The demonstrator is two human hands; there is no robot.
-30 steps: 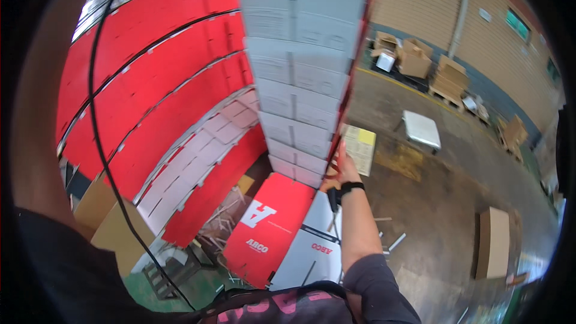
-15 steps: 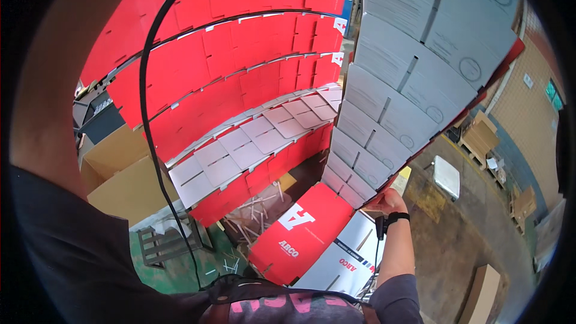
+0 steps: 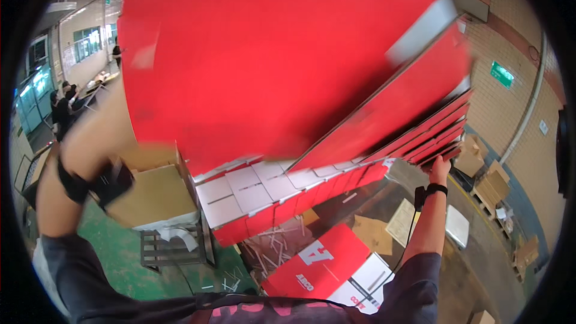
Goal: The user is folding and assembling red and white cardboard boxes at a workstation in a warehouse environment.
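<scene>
Both hands at a fanned batch of flat red cardboard sheets (image 3: pixel 288 66), raised in front of the body.
The right hand (image 3: pixel 440 171) holds the batch at its lower right corner, fingers partly hidden; the left hand (image 3: pixel 101 134) is motion-blurred at the batch's left edge, and its finger closure cannot be determined. Below the batch, between the two grips, runs a row of white slotted cardboard flaps (image 3: pixel 243 193) above red panels. Lower left of the right grip lies a flat red cardboard panel with white print (image 3: pixel 321 264). Just below the left grip is an open brown cardboard carton (image 3: pixel 159 198), on a grey slatted stand (image 3: pixel 174 252).
</scene>
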